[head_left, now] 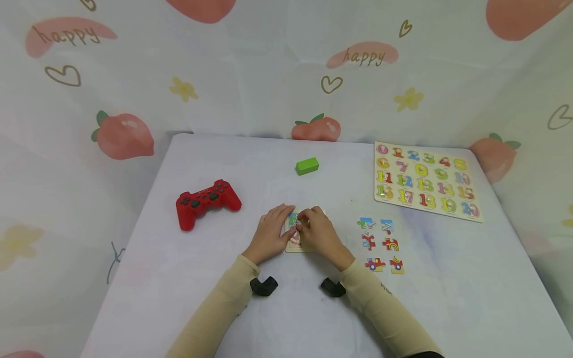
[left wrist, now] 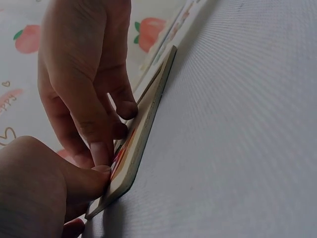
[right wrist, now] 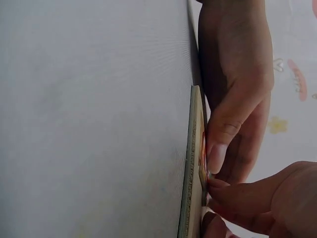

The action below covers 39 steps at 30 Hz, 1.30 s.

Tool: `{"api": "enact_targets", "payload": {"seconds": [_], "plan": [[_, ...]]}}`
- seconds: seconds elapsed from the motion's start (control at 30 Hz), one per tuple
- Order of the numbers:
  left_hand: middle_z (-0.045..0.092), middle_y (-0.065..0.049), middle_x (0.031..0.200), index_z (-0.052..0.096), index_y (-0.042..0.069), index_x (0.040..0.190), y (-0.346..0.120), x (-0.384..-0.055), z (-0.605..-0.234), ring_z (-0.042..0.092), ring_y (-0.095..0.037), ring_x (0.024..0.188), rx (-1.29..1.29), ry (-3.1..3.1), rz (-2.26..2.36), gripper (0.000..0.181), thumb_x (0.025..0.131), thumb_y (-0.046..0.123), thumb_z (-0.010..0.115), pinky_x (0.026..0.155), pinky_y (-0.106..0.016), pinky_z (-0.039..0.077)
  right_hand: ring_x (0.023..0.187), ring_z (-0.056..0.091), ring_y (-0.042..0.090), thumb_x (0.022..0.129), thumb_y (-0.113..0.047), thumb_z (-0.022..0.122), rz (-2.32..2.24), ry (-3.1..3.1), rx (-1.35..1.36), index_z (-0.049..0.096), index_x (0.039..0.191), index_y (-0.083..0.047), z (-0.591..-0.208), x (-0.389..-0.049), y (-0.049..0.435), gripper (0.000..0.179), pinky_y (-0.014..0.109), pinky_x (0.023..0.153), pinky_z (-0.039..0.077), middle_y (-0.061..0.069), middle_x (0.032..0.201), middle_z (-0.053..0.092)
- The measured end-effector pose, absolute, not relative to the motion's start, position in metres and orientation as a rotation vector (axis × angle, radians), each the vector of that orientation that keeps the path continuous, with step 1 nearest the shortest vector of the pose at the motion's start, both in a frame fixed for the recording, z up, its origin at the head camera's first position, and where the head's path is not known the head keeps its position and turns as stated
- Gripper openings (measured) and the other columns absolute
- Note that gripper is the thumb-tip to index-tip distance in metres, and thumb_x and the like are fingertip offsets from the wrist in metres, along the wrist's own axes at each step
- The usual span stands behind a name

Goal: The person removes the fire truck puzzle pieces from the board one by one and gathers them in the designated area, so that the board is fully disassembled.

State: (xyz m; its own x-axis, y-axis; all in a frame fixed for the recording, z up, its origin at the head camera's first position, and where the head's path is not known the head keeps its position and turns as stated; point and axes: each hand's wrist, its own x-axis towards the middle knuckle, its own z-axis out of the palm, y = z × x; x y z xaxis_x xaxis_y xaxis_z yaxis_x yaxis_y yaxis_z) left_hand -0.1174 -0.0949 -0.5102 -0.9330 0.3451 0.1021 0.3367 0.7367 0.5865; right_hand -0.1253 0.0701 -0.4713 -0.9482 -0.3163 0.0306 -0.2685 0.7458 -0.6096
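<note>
A small wooden puzzle board (head_left: 290,247) lies in front of me, with colourful pieces set in it. My left hand (head_left: 272,233) rests along its left edge, fingers fairly straight, the thumb touching the picture. From the other side my right hand (head_left: 321,235) reaches over the board with bent fingers. It pinches a puzzle piece (right wrist: 203,184) low against the board; most of that piece is hidden by the fingertips. In the left wrist view, the left thumb and right fingertips meet near the board's (left wrist: 143,131) edge.
Several loose jigsaw pieces (head_left: 391,244) lie right of the board in two columns. Behind them is a number puzzle board (head_left: 429,211). A green block (head_left: 307,166) sits at the back, and a red game controller (head_left: 208,200) lies to the left on the white table (head_left: 147,278).
</note>
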Motion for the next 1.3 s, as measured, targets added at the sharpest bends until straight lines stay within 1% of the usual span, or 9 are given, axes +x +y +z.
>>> {"api": "enact_targets", "payload": {"seconds": [0.13, 0.33, 0.53, 0.6, 0.77, 0.83, 1.0, 1.13, 1.3], "plan": [[0.043, -0.009, 0.146, 0.043, 0.012, 0.143, -0.095, -0.118, -0.511, 0.033, -0.026, 0.139, 0.578, 2.918, 0.999, 0.055, 0.092, 0.027, 0.06, 0.104, -0.052, 0.032, 0.074, 0.052, 0.02, 0.085, -0.007, 0.07, -0.969, 2.853, -0.504, 0.065, 0.095, -0.002, -0.471, -0.126, 0.07, 0.012, 0.034, 0.068, 0.047, 0.011, 0.091, 0.057], [0.043, -0.009, 0.145, 0.044, 0.012, 0.142, -0.095, -0.117, -0.509, 0.034, -0.026, 0.138, 0.582, 2.915, 1.018, 0.055, 0.092, 0.027, 0.06, 0.103, -0.051, 0.033, 0.076, 0.052, 0.021, 0.084, -0.005, 0.07, -0.984, 2.868, -0.506, 0.064, 0.093, -0.002, -0.472, -0.128, 0.069, 0.011, 0.034, 0.068, 0.046, 0.011, 0.09, 0.058], [0.044, -0.009, 0.145, 0.043, 0.011, 0.143, -0.096, -0.117, -0.51, 0.034, -0.026, 0.138, 0.595, 2.92, 1.017, 0.055, 0.092, 0.026, 0.06, 0.102, -0.051, 0.034, 0.08, 0.056, 0.022, 0.084, -0.002, 0.068, -1.025, 2.857, -0.501, 0.065, 0.085, -0.003, -0.472, -0.127, 0.066, 0.003, 0.035, 0.071, 0.048, 0.01, 0.087, 0.061], [0.044, -0.009, 0.145, 0.044, 0.011, 0.142, -0.096, -0.117, -0.511, 0.035, -0.026, 0.138, 0.604, 2.93, 1.019, 0.055, 0.092, 0.026, 0.06, 0.102, -0.051, 0.034, 0.078, 0.057, 0.021, 0.085, -0.002, 0.067, -1.062, 2.86, -0.496, 0.064, 0.089, -0.001, -0.472, -0.127, 0.066, 0.005, 0.036, 0.07, 0.048, 0.01, 0.085, 0.061], [0.044, -0.008, 0.145, 0.044, 0.011, 0.142, -0.097, -0.118, -0.513, 0.035, -0.026, 0.137, 0.608, 2.934, 1.014, 0.054, 0.092, 0.026, 0.06, 0.102, -0.05, 0.034, 0.074, 0.058, 0.02, 0.086, 0.0, 0.064, -1.176, 2.832, -0.429, 0.058, 0.11, 0.004, -0.473, -0.129, 0.065, 0.024, 0.035, 0.069, 0.049, 0.01, 0.085, 0.063], [0.044, -0.009, 0.145, 0.044, 0.011, 0.142, -0.097, -0.118, -0.513, 0.035, -0.026, 0.137, 0.606, 2.927, 1.015, 0.054, 0.092, 0.026, 0.06, 0.102, -0.051, 0.034, 0.074, 0.057, 0.02, 0.087, -0.001, 0.064, -1.173, 2.82, -0.419, 0.059, 0.112, 0.004, -0.474, -0.13, 0.066, 0.026, 0.034, 0.07, 0.048, 0.01, 0.085, 0.063], [0.044, -0.01, 0.145, 0.043, 0.011, 0.143, -0.096, -0.117, -0.511, 0.035, -0.027, 0.137, 0.589, 2.911, 1.036, 0.056, 0.092, 0.027, 0.061, 0.103, -0.051, 0.033, 0.073, 0.057, 0.018, 0.089, -0.002, 0.06, -1.187, 2.796, -0.367, 0.063, 0.107, 0.001, -0.475, -0.134, 0.066, 0.019, 0.033, 0.068, 0.047, 0.009, 0.083, 0.064], [0.043, -0.01, 0.143, 0.04, 0.011, 0.144, -0.096, -0.117, -0.51, 0.034, -0.028, 0.136, 0.57, 2.908, 1.063, 0.06, 0.091, 0.026, 0.063, 0.102, -0.051, 0.033, 0.069, 0.059, 0.015, 0.091, -0.005, 0.057, -1.245, 2.746, -0.26, 0.064, 0.104, -0.003, -0.475, -0.138, 0.067, 0.016, 0.03, 0.066, 0.047, 0.006, 0.082, 0.067], [0.043, -0.01, 0.141, 0.039, 0.009, 0.144, -0.095, -0.117, -0.509, 0.034, -0.029, 0.134, 0.561, 2.913, 1.089, 0.063, 0.09, 0.026, 0.064, 0.102, -0.051, 0.034, 0.066, 0.058, 0.012, 0.092, -0.011, 0.059, -1.283, 2.674, -0.161, 0.067, 0.097, -0.007, -0.474, -0.143, 0.067, 0.011, 0.027, 0.063, 0.046, 0.004, 0.078, 0.067]]}}
